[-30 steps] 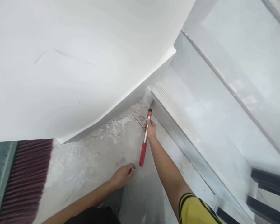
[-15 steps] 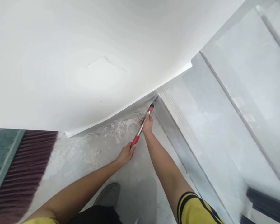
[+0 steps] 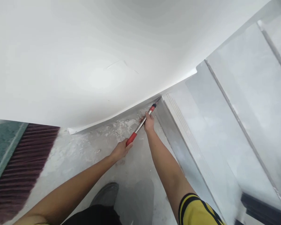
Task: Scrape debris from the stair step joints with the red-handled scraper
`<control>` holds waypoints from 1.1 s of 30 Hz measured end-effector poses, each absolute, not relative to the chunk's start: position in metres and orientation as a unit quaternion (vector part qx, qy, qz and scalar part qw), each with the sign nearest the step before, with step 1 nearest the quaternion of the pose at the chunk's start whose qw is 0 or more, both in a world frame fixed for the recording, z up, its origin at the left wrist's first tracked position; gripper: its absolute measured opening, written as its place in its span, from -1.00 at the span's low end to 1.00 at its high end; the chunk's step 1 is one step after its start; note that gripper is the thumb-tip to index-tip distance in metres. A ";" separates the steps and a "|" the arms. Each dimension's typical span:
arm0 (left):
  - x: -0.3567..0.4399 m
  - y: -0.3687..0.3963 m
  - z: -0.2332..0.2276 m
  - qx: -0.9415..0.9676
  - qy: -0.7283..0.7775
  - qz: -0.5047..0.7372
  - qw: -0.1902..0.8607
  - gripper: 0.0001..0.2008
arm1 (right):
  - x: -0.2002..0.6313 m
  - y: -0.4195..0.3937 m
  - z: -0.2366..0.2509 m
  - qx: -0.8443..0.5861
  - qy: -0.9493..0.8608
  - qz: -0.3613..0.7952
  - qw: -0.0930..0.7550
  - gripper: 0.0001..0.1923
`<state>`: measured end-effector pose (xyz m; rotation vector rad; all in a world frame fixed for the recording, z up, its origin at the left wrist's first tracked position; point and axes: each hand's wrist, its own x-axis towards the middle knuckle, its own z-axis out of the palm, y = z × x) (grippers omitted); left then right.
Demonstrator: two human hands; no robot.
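Observation:
Both my hands grip a long-handled scraper (image 3: 140,126) with a red grip, a silver shaft and a dark collar near its tip. My left hand (image 3: 120,149) is closed around the red lower end. Farther up, my right hand (image 3: 148,122) wraps the shaft below the red head. The thin metal tip reaches into the corner where the white wall (image 3: 103,78) meets the lowest step (image 3: 172,128). Its very end is hard to make out there. Pale flakes and crumbs (image 3: 123,126) lie on the floor by the wall's foot, left of my right hand.
Pale grey stairs (image 3: 220,115) rise to the right. A dark ribbed mat (image 3: 30,156) and a green floor strip (image 3: 4,147) lie at the left. Black bars (image 3: 264,206) stand at the lower right. My shoe (image 3: 105,195) rests on the concrete floor (image 3: 133,172).
My left hand and the scraper's lower end have swung slightly left and up, so the tool lies at a flatter angle. The tip stays at the corner. The view has shifted a little.

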<state>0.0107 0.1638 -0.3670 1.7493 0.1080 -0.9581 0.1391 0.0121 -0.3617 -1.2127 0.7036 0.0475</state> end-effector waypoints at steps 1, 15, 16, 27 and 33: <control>0.005 0.166 -0.365 0.717 0.052 -0.417 0.556 -0.63 | 0.133 0.011 -0.359 -0.551 0.328 0.038 0.766 -0.70; -0.053 0.124 -0.325 0.369 0.192 -0.507 0.755 -0.43 | 0.083 -0.026 -0.333 -0.758 0.345 0.064 0.550 -0.77; -0.050 0.120 -0.318 0.402 0.181 -0.506 0.741 -0.42 | 0.087 -0.027 -0.333 -0.759 0.352 0.060 0.544 -0.79; 0.015 0.163 -0.270 0.497 0.133 -0.507 0.692 -0.40 | 0.136 0.001 -0.324 -0.726 0.339 0.024 0.598 -0.85; 0.016 0.164 -0.259 0.500 0.123 -0.509 0.690 -0.40 | 0.136 -0.002 -0.312 -0.726 0.326 0.046 0.603 -0.86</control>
